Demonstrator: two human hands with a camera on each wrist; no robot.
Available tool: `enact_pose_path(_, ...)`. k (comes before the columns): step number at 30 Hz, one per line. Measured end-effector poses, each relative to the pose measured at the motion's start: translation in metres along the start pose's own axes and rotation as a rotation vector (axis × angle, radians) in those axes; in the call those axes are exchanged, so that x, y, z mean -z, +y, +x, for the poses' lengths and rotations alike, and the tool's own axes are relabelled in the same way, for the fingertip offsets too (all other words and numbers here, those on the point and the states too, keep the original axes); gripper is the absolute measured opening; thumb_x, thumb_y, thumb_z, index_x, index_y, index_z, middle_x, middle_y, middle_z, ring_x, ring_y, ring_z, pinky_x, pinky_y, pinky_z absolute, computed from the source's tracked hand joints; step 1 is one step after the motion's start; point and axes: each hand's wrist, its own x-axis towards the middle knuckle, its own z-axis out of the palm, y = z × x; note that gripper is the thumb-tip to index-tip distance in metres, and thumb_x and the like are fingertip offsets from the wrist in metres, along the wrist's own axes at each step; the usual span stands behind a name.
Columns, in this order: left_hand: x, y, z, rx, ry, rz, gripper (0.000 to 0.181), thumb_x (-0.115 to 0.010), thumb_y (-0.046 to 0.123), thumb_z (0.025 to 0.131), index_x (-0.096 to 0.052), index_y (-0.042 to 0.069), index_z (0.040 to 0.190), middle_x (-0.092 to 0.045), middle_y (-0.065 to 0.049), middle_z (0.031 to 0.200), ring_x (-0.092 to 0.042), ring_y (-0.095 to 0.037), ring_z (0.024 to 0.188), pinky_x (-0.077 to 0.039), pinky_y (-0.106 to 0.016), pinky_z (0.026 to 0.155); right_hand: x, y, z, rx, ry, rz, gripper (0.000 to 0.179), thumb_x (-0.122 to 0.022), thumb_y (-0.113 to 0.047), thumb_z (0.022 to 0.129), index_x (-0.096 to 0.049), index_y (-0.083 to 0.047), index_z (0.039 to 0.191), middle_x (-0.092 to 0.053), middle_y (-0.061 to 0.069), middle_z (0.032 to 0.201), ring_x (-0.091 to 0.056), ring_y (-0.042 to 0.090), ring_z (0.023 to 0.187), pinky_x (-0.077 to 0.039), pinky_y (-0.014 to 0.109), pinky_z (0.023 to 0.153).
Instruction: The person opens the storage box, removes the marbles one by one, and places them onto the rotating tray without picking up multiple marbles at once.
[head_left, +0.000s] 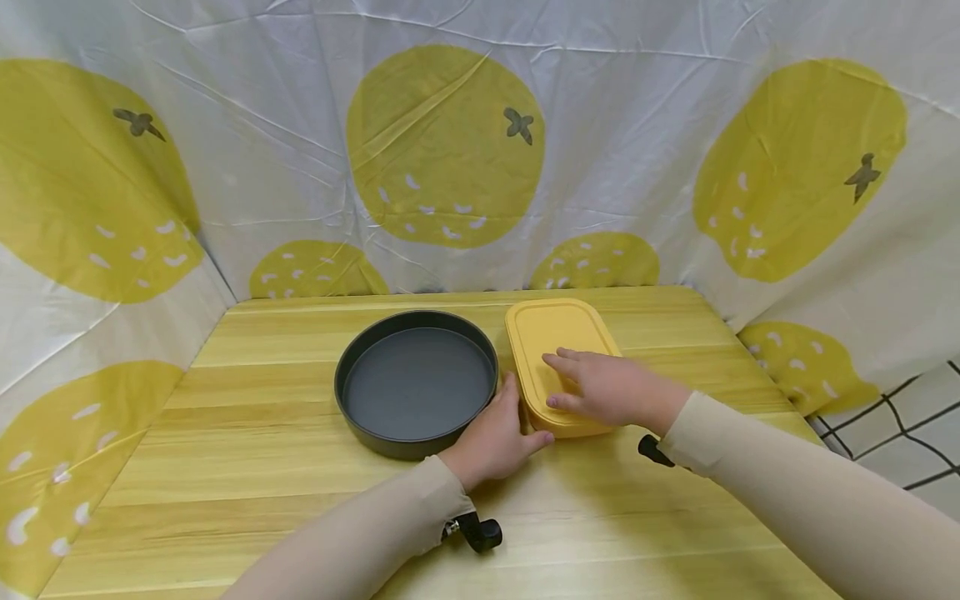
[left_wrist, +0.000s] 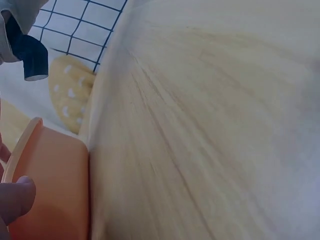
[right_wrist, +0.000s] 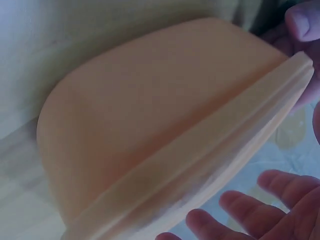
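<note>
A yellow-orange lidded food container lies on the table, its lid on top. My left hand is at its near left corner, in the narrow space beside a dark grey round pan. The fingers lie straight along the container's side, and in the left wrist view the thumb is by the container wall. Over the lid's near right part, my right hand has its fingers spread. In the right wrist view those fingers appear just off the lid.
The wooden tabletop carries the pan on the left and the container on the right. A fruit-print curtain hangs behind and at both sides. Black grid lines on white cloth show beyond the right edge. Each wrist wears a black device.
</note>
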Motion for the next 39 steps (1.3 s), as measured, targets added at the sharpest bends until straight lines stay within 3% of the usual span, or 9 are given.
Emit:
enact_pose_path(4,-0.003,0.001,0.002,-0.012,0.013,-0.028,0.107,-0.078,0.039,0.096,-0.006,0.007,0.169,-0.031,-0.016,0.171,-0.045,-0.027,0.151,-0.040,-0.043,0.123,-0.003,-0.006,-0.004,0.043,0.002,-0.009,0.073,-0.065,-0.049,0.103,-0.047,-0.003,0.157,-0.051,0.029,0.156,-0.055,0.045,0.141,-0.047,0.058,0.114)
enact_pose_path(9,-0.006,0.001,0.004,0.022,0.019,-0.037,0.108,-0.074,0.044,0.098,-0.003,0.005,0.169,-0.026,-0.021,0.172,-0.041,-0.031,0.153,-0.038,-0.044,0.125,-0.005,-0.011,-0.008,0.087,0.021,-0.049,0.074,-0.074,-0.048,0.097,-0.053,-0.004,0.153,-0.056,0.027,0.152,-0.059,0.043,0.137,-0.051,0.055,0.111)
enact_pose_path(13,-0.008,0.001,0.005,0.025,0.033,-0.041,0.105,-0.075,0.041,0.098,-0.006,0.004,0.169,-0.031,-0.020,0.170,-0.043,-0.031,0.152,-0.038,-0.044,0.124,-0.007,-0.013,-0.009,0.097,0.020,-0.079,0.075,-0.079,-0.047,0.093,-0.056,-0.006,0.152,-0.057,0.026,0.152,-0.060,0.043,0.137,-0.052,0.053,0.109)
enact_pose_path(21,-0.010,-0.001,0.007,0.003,0.053,-0.071,0.079,-0.076,0.036,0.099,-0.033,0.007,0.159,-0.055,-0.013,0.151,-0.058,-0.026,0.137,-0.047,-0.042,0.116,-0.009,-0.015,-0.010,0.133,0.052,-0.151,0.064,-0.082,-0.039,0.092,-0.064,-0.007,0.144,-0.062,0.024,0.147,-0.064,0.040,0.131,-0.056,0.051,0.105)
enact_pose_path(28,-0.011,0.000,0.008,0.019,0.051,-0.086,0.072,-0.075,0.035,0.099,-0.037,0.009,0.156,-0.057,-0.012,0.151,-0.059,-0.025,0.137,-0.048,-0.042,0.116,-0.010,-0.019,-0.012,0.147,0.091,-0.186,0.059,-0.081,-0.038,0.092,-0.067,-0.007,0.140,-0.066,0.023,0.141,-0.069,0.041,0.122,-0.058,0.051,0.101)
enact_pose_path(39,-0.010,0.000,0.008,0.022,0.050,-0.096,0.076,-0.074,0.039,0.100,-0.036,0.010,0.159,-0.054,-0.012,0.154,-0.056,-0.026,0.141,-0.046,-0.044,0.118,-0.009,-0.020,-0.015,0.167,0.115,-0.155,0.059,-0.083,-0.036,0.092,-0.066,-0.007,0.140,-0.069,0.021,0.137,-0.072,0.040,0.117,-0.059,0.051,0.098)
